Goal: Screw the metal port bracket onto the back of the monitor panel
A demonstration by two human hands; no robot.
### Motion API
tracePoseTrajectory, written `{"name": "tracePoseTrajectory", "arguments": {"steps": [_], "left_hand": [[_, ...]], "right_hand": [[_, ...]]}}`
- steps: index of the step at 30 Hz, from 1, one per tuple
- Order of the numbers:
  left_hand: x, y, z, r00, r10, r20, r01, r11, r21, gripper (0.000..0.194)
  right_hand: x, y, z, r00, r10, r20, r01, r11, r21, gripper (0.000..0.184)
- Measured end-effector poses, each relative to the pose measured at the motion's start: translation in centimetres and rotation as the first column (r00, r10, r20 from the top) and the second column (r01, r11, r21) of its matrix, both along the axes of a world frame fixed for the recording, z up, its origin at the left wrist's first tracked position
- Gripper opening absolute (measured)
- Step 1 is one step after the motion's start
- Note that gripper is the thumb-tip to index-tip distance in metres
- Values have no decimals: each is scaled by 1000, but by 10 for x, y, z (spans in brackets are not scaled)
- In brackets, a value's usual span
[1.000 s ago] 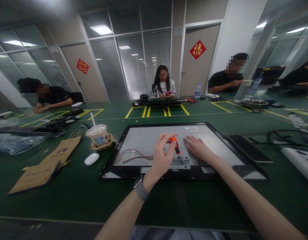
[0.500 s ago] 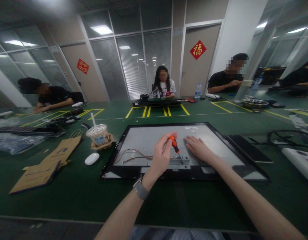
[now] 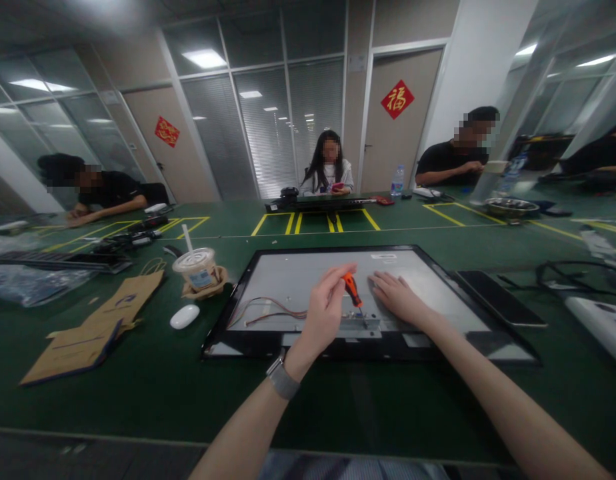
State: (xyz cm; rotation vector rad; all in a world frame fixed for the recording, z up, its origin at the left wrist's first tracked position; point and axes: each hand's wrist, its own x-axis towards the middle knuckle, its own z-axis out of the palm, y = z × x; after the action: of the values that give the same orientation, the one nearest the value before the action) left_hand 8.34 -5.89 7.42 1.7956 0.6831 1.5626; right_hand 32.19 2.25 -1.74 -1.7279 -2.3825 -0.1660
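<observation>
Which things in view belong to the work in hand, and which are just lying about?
In use:
- orange screwdriver, in the left hand
- flat panel, under the right hand
- metal bracket

Lying about:
- drink cup
- white mouse
- brown paper bag

So the surface is green with yellow lines marked across the far part. Big black-framed panel lies flat near the front edge. Left of it: white mouse, drink cup in a cardboard holder, brown paper bag, clear plastic. Right side's got a dark flat slab, and farther back, a water bottle plus a round metal dish.
</observation>
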Motion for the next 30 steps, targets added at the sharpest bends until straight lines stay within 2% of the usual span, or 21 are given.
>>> {"name": "tracePoseTrajectory", "arguments": {"steps": [2,6,8,14,18,21,27,30], "left_hand": [[0,1,-1,1000,19,-6,-18,1000,16,28],[1,2,-3,990,138,-20,-137,989,63,16],[1,1,-3,985,172,-19,-170,984,58,16],[0,-1,-2,998,50,-31,-48,998,48,31],[2,1,-5,990,135,-28,-133,988,78,20],[2,1,-5,983,183,-32,-181,982,53,18],[2,0,-5,998,57,-17,-56,998,30,31],[2,0,-6,997,73,-21,-72,996,61,26]], "right_hand": [[0,0,0,1000,6,1,-6,1000,1,52],[0,0,2,1000,-7,4,7,999,-34,52],[-1,0,3,1000,-21,-2,21,998,-52,52],[-2,-2,6,1000,-19,-6,19,999,-44,50],[-2,-2,6,1000,-22,2,22,999,-38,50],[-1,0,4,1000,-20,-1,20,999,-34,50],[0,1,1,1000,7,-4,-7,1000,-14,52],[0,1,1,1000,7,6,-7,1000,-18,52]]}}
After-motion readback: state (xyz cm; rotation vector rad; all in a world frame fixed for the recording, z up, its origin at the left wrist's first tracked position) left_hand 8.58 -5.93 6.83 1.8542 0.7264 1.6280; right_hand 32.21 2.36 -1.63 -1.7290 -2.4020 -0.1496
